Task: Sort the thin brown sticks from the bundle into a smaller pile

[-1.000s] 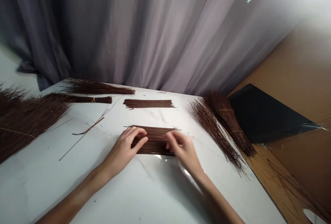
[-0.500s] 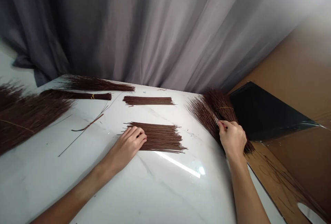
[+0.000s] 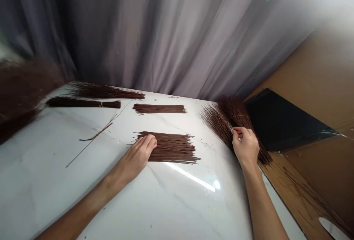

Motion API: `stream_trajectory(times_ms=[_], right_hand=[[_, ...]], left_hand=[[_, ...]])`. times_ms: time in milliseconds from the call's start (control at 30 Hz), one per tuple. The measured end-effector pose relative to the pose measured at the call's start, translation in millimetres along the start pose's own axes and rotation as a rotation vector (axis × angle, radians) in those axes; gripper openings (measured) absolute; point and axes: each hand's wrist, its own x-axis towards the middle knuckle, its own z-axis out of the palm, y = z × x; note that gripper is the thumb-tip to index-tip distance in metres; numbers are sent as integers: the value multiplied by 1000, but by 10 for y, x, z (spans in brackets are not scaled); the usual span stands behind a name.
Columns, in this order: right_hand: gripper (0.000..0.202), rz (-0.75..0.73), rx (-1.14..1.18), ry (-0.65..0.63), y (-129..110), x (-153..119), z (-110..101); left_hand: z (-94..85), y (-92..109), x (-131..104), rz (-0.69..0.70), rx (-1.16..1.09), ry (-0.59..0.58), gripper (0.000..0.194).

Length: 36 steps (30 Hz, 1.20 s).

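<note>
L hand (image 3: pixel 138 154) lies palm down, fingers straight and close together, not gripping: fingertips press on the near-left part of the flat stick pile (image 3: pixel 169 147), which sits mid-bench (image 3: pixel 83 195). Palm and wrist rest on the bare white top; forearm runs off the bottom-left edge of the frame.

R hand (image 3: pixel 245 147) is right of the flat stick pile, well apart from it, curled in, with thumb and forefinger pinched together at the fanned stick bundle (image 3: pixel 221 125). Looks like a thin stick or two between the fingertips, but too fine and partly hidden by the knuckles to be sure. The lower end of that bundle is covered by the hand. Just behind it lies a tied bundle (image 3: pixel 242 122) with a thin band round it; its near end runs down past the wrist to the bench edge.

Beyond the flat stick pile, toward the curtain (image 3: pixel 166 40), lies a smaller flat pile (image 3: pixel 159 108). Left of that, a dark banded bundle (image 3: pixel 83 103) and behind it a loose spray of sticks (image 3: pixel 105 91). A few stray sticks (image 3: pixel 94 136) lie left of the flat stick pile. Far left, a big brown mass (image 3: pixel 19 92) is blurred and cut off by the frame; can't make out what it is exactly. Right of the bench, a black sheet (image 3: pixel 282 122) lies against brown board (image 3: pixel 318 85).
</note>
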Motion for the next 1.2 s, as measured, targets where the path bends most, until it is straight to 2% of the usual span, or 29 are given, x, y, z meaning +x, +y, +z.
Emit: stream_trajectory(times_ms=[167, 300, 400, 533, 667, 800, 1067, 1200], right_hand=[[33, -84, 25, 22, -217, 0, -82], [31, -203, 71, -8, -652, 35, -37], [23, -359, 147, -134, -1095, 186, 227], [21, -575, 221, -355, -1684, 541, 806], [19, -640, 219, -482, -2044, 785, 1254], [13, -654, 193, -522, -2120, 777, 1389], [30, -740, 160, -525, -2116, 709, 1343], [28, -707, 160, -497, -2110, 725, 1348]], left_hand=[[-9, -75, -14, -203, -257, 67, 20], [-91, -42, 10, -367, -378, 84, 21], [-182, 31, 26, -340, -337, 63, 24], [-224, 59, 29, -303, -278, 55, 27], [-181, -1, 32, -324, -268, 23, 30], [-155, -15, 39, -325, -264, 6, 30], [-121, 30, 42, -306, -370, 0, 29], [-108, 23, 49, -280, -371, 42, 28]])
